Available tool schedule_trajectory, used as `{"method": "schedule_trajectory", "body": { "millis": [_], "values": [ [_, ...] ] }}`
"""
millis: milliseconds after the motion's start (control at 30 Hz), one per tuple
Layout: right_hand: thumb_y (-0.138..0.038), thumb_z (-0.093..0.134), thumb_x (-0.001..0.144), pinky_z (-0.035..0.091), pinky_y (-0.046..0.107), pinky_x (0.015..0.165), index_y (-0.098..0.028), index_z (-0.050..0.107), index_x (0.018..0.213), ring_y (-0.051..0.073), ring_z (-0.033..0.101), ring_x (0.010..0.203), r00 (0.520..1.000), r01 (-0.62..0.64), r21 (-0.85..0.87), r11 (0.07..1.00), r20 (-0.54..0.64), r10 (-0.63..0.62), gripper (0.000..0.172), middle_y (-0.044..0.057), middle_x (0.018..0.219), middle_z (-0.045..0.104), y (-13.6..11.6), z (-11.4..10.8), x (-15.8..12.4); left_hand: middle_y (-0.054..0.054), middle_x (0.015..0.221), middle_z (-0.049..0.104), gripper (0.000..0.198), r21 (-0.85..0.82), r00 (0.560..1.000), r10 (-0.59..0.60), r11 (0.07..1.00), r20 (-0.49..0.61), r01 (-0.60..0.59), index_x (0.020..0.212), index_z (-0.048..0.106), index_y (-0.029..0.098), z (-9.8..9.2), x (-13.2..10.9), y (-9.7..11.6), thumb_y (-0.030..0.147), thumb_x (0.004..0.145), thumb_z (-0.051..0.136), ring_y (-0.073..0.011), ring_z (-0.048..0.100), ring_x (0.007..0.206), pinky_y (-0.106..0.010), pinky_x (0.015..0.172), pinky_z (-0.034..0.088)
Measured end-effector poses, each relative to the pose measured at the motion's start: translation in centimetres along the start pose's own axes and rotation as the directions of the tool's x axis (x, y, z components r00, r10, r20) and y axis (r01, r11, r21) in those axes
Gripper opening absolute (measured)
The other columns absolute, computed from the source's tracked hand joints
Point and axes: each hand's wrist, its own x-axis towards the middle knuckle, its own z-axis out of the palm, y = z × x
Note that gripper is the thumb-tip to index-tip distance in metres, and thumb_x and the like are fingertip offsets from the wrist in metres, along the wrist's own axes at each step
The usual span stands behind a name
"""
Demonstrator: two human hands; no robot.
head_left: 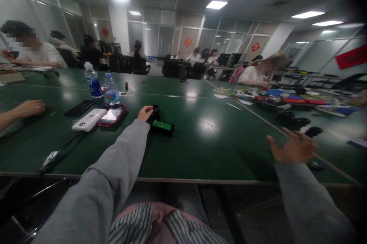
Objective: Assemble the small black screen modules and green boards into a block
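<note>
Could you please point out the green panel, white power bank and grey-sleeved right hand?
Green panel (pixel 162 125): head view, its middle.
White power bank (pixel 88 120): head view, top face.
Right hand (pixel 295 147): head view, its back.

Left arm (pixel 114 163): grey-sleeved, extended forward and angled inward. Left hand (pixel 145 113): at the far end, fingers (pixel 148 109) bent; degree of closure not readable. Right arm (pixel 306 194): grey-sleeved too, forward, leaning slightly inward. Right hand (pixel 295 147): unclenched, thumb (pixel 273 145) splayed from the fingers, outline somewhat blurred. Hands well apart.
</note>
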Motion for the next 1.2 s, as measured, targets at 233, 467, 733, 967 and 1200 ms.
{"method": "schedule_trajectory", "body": {
  "millis": [233,467,733,967,1200],
  "values": [
    [-0.052,0.041,0.088,0.036,0.048,0.094,-0.024,0.052,0.126,0.03,0.04,0.115,0.944,0.153,0.393,0.907,0.214,-0.252,0.048,0.014,0.122,0.043,-21.1,5.4,0.7,-0.013,0.111,0.067,0.046,-0.188,0.873,0.012,0.978,0.488,0.092,0.11,0.063,0.018,0.3,-1.5,3.0,0.045,0.074,0.066,-0.02,0.066,0.092,-0.032,0.077,0.049],
    [-0.055,0.045,0.089,0.033,0.061,0.095,-0.042,0.038,0.136,0.036,0.028,0.126,0.745,0.179,0.628,0.758,0.417,-0.521,0.048,0.007,0.141,0.026,-33.6,9.5,-2.0,-0.006,0.116,0.065,0.067,-0.076,0.553,0.13,0.99,0.823,-0.121,0.109,0.066,0.023,-2.2,-2.9,5.4,0.02,0.044,0.085,-0.023,0.06,0.109,-0.033,0.091,0.046],
    [-0.042,0.062,0.08,0.045,0.045,0.089,-0.022,0.061,0.092,0.027,0.048,0.104,0.78,0.163,0.662,0.732,0.368,-0.507,0.023,0.009,0.108,0.047,-30.6,12.4,-1.8,-0.008,0.109,0.066,0.06,0.066,0.679,0.118,0.969,0.724,-0.239,0.11,0.065,0.021,-1.8,-1.8,3.6,0.028,0.053,0.082,-0.0229,0.061,0.103,-0.036,0.091,0.044],
    [-0.021,0.06,0.07,0.041,0.05,0.095,-0.017,0.048,0.115,0.03,0.049,0.108,0.808,0.123,0.632,0.765,0.384,-0.447,0.047,0.014,0.113,0.049,-21.5,11.9,-1.0,-0.008,0.112,0.063,0.058,0.095,0.925,0.127,0.981,0.357,-0.172,0.11,0.063,0.022,-1.5,-1.1,1.6,0.027,0.056,0.081,-0.0282,0.057,0.109,-0.045,0.097,0.041],
    [-0.039,0.064,0.072,0.048,0.046,0.084,-0.021,0.053,0.112,0.03,0.057,0.098,0.773,0.127,0.643,0.755,0.414,-0.482,0.046,0.013,0.107,0.056,-12.6,7.9,0.7,-0.011,0.127,0.052,0.072,0.104,0.954,0.209,0.966,0.215,-0.235,0.125,0.052,0.021,-1.6,-0.8,0.1,0.031,0.059,0.081,-0.0311,0.046,0.122,-0.05,0.105,0.033]
  ]
}}
